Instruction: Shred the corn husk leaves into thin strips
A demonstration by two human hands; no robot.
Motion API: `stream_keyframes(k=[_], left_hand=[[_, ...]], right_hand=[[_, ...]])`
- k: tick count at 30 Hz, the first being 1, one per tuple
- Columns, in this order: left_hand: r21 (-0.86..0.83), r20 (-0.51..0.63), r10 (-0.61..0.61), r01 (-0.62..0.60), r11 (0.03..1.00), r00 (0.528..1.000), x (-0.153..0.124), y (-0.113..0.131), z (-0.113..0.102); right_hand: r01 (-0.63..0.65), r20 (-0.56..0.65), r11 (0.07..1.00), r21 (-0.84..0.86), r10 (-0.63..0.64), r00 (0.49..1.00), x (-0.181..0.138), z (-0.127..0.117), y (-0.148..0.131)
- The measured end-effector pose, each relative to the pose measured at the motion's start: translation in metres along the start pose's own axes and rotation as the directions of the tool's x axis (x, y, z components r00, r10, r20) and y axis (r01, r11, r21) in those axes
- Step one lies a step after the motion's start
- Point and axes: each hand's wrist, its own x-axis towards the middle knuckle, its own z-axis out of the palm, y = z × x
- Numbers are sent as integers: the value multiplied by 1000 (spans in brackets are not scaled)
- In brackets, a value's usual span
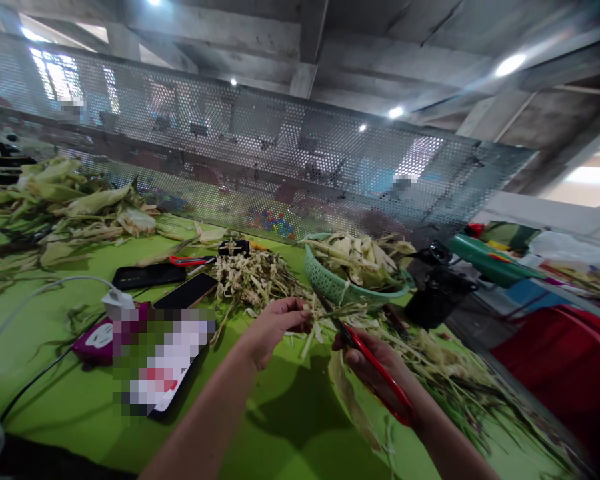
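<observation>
My right hand is closed around red-handled scissors, whose dark blades point up and to the left over the green tabletop. To their left, the fingertips of my left hand are pinched on a small pale strip of corn husk, close to the blades. A heap of short, knotted husk pieces lies just beyond that hand. Behind the scissors stands a green plastic basket filled with dry husks. One long husk leaf hangs down below my right hand.
At the left lie phones, a purple power strip with a white charger, and another red-handled tool. Large husks are piled at the far left. A perforated metal screen borders the table's back. Husk scraps cover the right.
</observation>
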Motion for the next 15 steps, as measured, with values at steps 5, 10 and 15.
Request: stream_keyframes(k=[5,10,15], left_hand=[[57,-76,72,-68,996,994,5,-4,-4],[89,-143,87,-74,993,986,8,-5,-6],[93,-130,106,-94,991,986,8,-5,-3]], right_hand=[[-67,-190,903,-424,-17,982,5,-23,7],[-235,-276,566,-790,14,961,6,-54,31],[-117,-180,557,-822,-60,982,1,-67,35]])
